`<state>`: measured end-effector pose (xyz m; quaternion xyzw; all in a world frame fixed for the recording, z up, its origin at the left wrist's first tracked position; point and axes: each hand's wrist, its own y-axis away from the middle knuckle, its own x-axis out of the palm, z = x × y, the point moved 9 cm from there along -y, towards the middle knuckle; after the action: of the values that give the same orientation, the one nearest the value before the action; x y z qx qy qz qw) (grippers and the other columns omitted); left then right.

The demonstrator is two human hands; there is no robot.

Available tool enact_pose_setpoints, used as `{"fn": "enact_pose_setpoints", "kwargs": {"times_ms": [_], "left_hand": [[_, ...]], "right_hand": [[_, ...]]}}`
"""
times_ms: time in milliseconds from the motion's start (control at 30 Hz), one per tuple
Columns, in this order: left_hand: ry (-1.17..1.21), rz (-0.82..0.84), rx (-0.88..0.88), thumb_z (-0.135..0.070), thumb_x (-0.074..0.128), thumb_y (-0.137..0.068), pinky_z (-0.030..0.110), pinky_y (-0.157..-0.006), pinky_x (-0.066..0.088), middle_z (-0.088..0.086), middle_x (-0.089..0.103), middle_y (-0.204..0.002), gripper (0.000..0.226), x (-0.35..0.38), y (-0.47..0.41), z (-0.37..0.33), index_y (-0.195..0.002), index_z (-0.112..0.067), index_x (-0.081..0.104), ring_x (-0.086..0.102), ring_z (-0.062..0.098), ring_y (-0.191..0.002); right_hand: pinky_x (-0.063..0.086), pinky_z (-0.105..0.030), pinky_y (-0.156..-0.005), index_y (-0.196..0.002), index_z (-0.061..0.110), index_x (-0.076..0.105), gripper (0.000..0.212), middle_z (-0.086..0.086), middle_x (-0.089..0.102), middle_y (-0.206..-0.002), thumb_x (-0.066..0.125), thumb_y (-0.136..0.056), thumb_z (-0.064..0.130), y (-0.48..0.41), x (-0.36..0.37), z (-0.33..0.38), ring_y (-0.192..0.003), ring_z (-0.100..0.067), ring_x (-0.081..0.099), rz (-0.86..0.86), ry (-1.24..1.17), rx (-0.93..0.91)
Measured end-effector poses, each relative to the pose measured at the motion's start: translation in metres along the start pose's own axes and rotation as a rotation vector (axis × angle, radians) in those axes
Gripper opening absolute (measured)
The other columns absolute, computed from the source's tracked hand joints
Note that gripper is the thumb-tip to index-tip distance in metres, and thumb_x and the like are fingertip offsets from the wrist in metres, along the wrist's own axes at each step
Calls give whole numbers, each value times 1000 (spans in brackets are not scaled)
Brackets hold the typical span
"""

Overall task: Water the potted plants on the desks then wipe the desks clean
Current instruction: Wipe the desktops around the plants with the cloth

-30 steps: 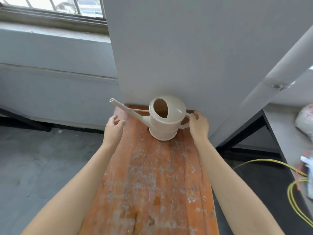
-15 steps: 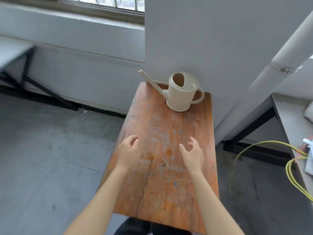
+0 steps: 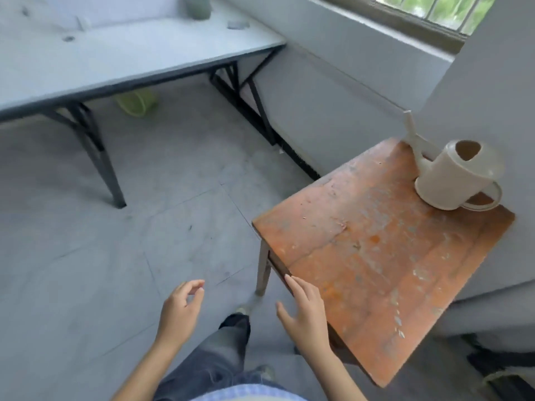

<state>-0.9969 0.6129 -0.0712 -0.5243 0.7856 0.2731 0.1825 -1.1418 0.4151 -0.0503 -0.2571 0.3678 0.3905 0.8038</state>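
- Head view, and we look down past our own dark trousers point(image 3: 214, 357) to a grey tiled floor point(image 3: 86, 270).
- Our left hand point(image 3: 179, 311) hangs over the floor at about 6 o'clock, fingers loosely curled with thumb and forefinger close together, nothing in it.
- Our right hand point(image 3: 307, 311) is just to the right of it, fingers spread wide and empty, the fingertips point(image 3: 289, 280) at the near left edge of the wooden table point(image 3: 376, 270); whether they touch the edge we cannot tell.
- That table, orange and badly worn with pale scuffs, fills the 3 to 5 o'clock area, pushed up to a grey wall.
- The cream watering can point(image 3: 454, 178) stands upright at the table's far corner, around 2 o'clock, well apart from both hands, spout aimed up toward 12 and its loop handle facing 4 o'clock.
- At 10 to 11 o'clock runs a long white desk point(image 3: 115, 62) on black folding legs.
- On its far end, near 12 o'clock, sits a greenish pot point(image 3: 198, 7), blurred and cut by the frame edge.
- Under the desk lies a yellow-green basket point(image 3: 136, 102) on its side.
- A barred window point(image 3: 428, 10) shows at 1 o'clock.
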Motion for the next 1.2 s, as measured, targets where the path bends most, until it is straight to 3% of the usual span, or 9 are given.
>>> {"fn": "enact_pose_setpoints", "kwargs": {"times_ms": [167,333,467,600,767,1033,1133,1200], "left_hand": [[66,-92,-92,-7,51,-91,23,-85,35,11,64,-114,23,-36,18,36,-109,-3,63,51,14,-97],[97,-142,-181,-9,52,-90,22,-86,36,10,65,-111,21,-75,18,82,-106,-2,65,52,13,-97],[160,-199,-260,-10,51,-91,24,-85,35,9,64,-107,21,-127,10,131,-105,-2,65,53,16,-97],[343,-346,-391,-20,55,-87,30,-84,37,14,65,-100,19,-200,-17,192,-95,-5,65,58,29,-102],[415,-464,-430,-8,48,-91,31,-85,38,22,65,-105,20,-268,-56,223,-98,3,63,59,32,-101],[448,-241,-460,-9,49,-91,28,-79,35,13,63,-91,15,-223,-143,199,-85,-5,62,59,30,-95],[359,-107,-394,-13,50,-91,29,-72,37,8,63,-86,19,-199,-195,165,-75,-16,60,58,26,-91],[283,-48,-326,-13,50,-91,26,-72,36,5,62,-85,16,-194,-234,137,-80,-15,61,56,22,-89]], "right_hand": [[50,-39,-83,-109,7,66,44,-9,69,-104,64,-70,28,-8,29,43,-99,-30,64,89,-11,-86],[38,-36,-97,-118,10,60,41,-5,61,-120,59,-84,33,-13,94,77,-117,-25,51,347,16,-72],[33,-31,-96,-118,14,59,38,0,56,-126,51,-89,38,-28,151,120,-121,-19,45,458,61,-104],[33,-30,-94,-115,14,61,42,0,57,-126,48,-89,44,-59,201,190,-119,-19,47,474,34,-164],[31,-29,-95,-121,18,56,54,4,55,-128,39,-84,52,-71,242,244,-122,-16,44,560,64,-182],[35,-30,-98,-118,17,58,34,2,59,-124,54,-88,35,-125,244,201,-117,-18,49,518,94,81],[34,-31,-101,-119,17,57,35,1,58,-125,53,-89,34,-179,246,188,-120,-18,47,469,64,152],[34,-33,-103,-121,15,55,36,-1,57,-126,52,-90,33,-226,241,186,-122,-18,45,414,19,178]]}}
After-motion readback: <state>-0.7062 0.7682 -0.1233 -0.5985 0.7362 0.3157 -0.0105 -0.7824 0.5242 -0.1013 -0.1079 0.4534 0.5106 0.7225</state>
